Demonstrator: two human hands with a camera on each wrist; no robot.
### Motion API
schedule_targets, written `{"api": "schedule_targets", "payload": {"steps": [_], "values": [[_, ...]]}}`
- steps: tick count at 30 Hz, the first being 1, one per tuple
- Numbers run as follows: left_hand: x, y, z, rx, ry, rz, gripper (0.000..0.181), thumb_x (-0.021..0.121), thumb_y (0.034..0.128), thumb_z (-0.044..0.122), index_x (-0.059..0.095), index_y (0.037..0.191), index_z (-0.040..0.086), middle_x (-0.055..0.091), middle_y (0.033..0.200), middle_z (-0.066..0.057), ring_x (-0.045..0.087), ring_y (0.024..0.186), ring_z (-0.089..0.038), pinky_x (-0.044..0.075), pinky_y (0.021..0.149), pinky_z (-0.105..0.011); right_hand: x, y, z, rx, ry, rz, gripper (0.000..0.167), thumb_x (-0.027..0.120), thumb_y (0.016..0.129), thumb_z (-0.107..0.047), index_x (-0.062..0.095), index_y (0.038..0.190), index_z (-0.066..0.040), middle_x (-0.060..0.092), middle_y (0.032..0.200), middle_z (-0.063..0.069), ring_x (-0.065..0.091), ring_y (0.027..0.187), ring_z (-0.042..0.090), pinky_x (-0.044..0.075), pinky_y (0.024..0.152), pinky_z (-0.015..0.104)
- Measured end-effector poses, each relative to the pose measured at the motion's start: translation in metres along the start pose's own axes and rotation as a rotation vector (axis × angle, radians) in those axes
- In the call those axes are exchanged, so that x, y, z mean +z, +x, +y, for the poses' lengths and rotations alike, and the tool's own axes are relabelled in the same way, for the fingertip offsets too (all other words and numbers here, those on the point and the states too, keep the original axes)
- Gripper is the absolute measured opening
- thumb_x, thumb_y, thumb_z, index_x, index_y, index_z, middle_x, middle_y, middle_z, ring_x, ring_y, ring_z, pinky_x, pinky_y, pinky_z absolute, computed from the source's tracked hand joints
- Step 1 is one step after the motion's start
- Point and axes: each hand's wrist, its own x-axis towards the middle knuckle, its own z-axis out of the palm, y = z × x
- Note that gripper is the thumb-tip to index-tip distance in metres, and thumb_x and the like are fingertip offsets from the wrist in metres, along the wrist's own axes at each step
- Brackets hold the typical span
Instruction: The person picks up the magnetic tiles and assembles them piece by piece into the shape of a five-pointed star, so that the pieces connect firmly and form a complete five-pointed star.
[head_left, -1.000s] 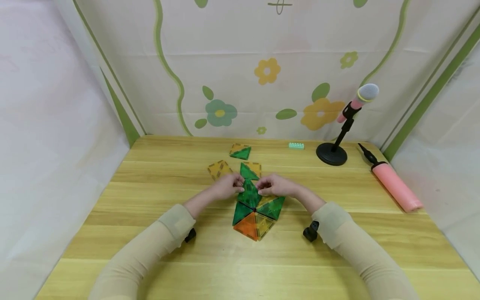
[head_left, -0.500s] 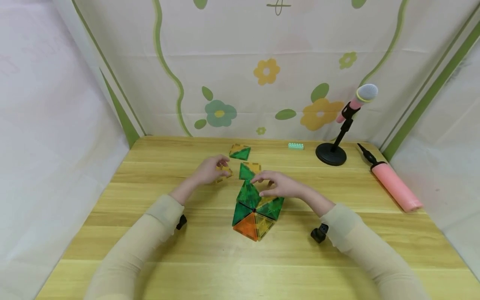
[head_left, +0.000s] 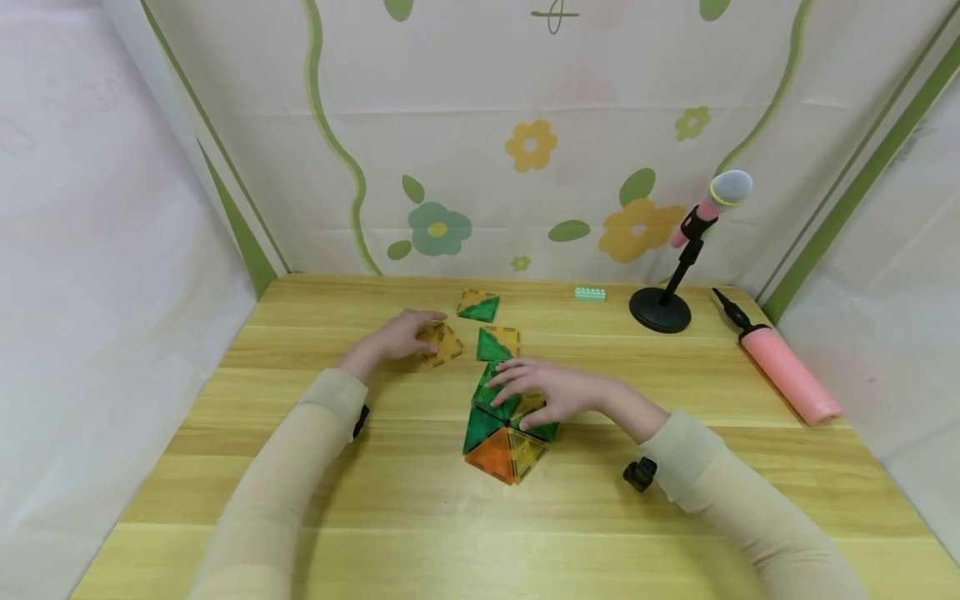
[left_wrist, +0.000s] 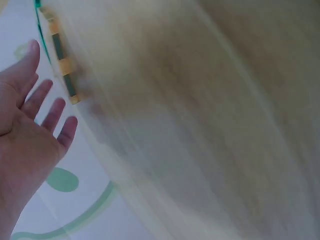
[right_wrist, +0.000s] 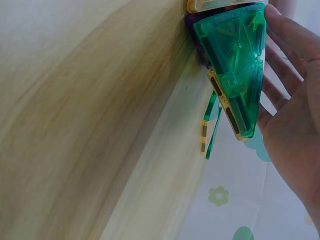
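Observation:
Translucent magnetic tiles form a cluster on the table: a green tile [head_left: 485, 390] on top, another green tile [head_left: 482, 429] at the left, an orange triangle [head_left: 492, 456] and a yellow triangle [head_left: 527, 454] at the front. My right hand [head_left: 558, 390] hovers over the cluster with fingers spread, partly hiding it. In the right wrist view, its relaxed fingers are beside a green triangular tile [right_wrist: 235, 65]. Left of the cluster, my left hand [head_left: 397, 336] reaches over a yellow square tile [head_left: 444, 345], its fingers extended and not curled round it.
Behind the cluster lie two yellow-and-green tile pairs, a nearer pair [head_left: 498, 342] and a farther pair [head_left: 478, 306]. A mint toy brick [head_left: 590, 294], a microphone on a black stand [head_left: 660, 310] and a pink hand pump [head_left: 789, 373] are toward the back right.
Both hands have let go of the green tile at the cluster's top. The left hand has moved left to the yellow square tile; the right has spread its fingers over the cluster.

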Motion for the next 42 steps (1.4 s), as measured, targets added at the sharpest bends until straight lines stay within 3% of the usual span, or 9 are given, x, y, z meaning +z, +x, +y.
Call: {"api": "schedule_targets", "payload": {"steps": [3, 7, 18, 28, 42], "values": [[0.001, 0.003, -0.003, 0.013, -0.017, -0.056, 0.07, 0.068, 0.0874, 0.021, 0.033, 0.146, 0.006, 0.034, 0.15, -0.015, 0.026, 0.138, -0.037, 0.023, 0.112, -0.052, 0.001, -0.001, -0.001, 0.0, -0.007, -0.007, 0.045, 0.068, 0.087, -0.034, 0.059, 0.128, -0.019, 0.042, 0.146, 0.004, 0.023, 0.141, 0.033, 0.021, 0.112, 0.055], [0.001, 0.006, -0.006, 0.011, -0.002, -0.072, 0.071, 0.07, 0.0856, 0.022, 0.036, 0.146, 0.007, 0.035, 0.149, -0.015, 0.026, 0.137, -0.037, 0.024, 0.112, -0.052, 0.003, -0.001, -0.001, -0.007, -0.034, 0.018, 0.044, 0.067, 0.087, -0.036, 0.059, 0.127, -0.02, 0.044, 0.144, 0.004, 0.024, 0.14, 0.032, 0.022, 0.112, 0.055], [0.002, 0.011, -0.007, -0.039, 0.023, -0.051, 0.067, 0.074, 0.0825, 0.026, 0.044, 0.14, 0.007, 0.04, 0.145, -0.014, 0.03, 0.135, -0.036, 0.023, 0.111, -0.053, 0.011, -0.012, 0.001, 0.081, -0.102, 0.127, 0.042, 0.07, 0.084, -0.041, 0.06, 0.12, -0.021, 0.048, 0.134, 0.004, 0.031, 0.134, 0.027, 0.028, 0.11, 0.049], [0.003, 0.004, -0.004, -0.078, 0.077, -0.028, 0.07, 0.076, 0.0794, 0.034, 0.048, 0.137, 0.005, 0.041, 0.14, -0.018, 0.033, 0.131, -0.038, 0.026, 0.11, -0.053, 0.018, -0.015, -0.001, 0.164, -0.168, 0.197, 0.041, 0.069, 0.082, -0.05, 0.058, 0.112, -0.025, 0.049, 0.131, 0.004, 0.038, 0.125, 0.022, 0.035, 0.104, 0.048], [0.005, -0.009, 0.0, -0.168, -0.016, 0.072, 0.069, 0.08, 0.0755, 0.029, 0.052, 0.13, -0.003, 0.038, 0.129, -0.024, 0.047, 0.114, -0.035, 0.039, 0.102, -0.047, 0.03, -0.018, -0.011, 0.346, -0.302, 0.299, 0.04, 0.065, 0.081, -0.058, 0.06, 0.108, -0.029, 0.051, 0.116, -0.008, 0.043, 0.115, 0.02, 0.032, 0.098, 0.054]]}}
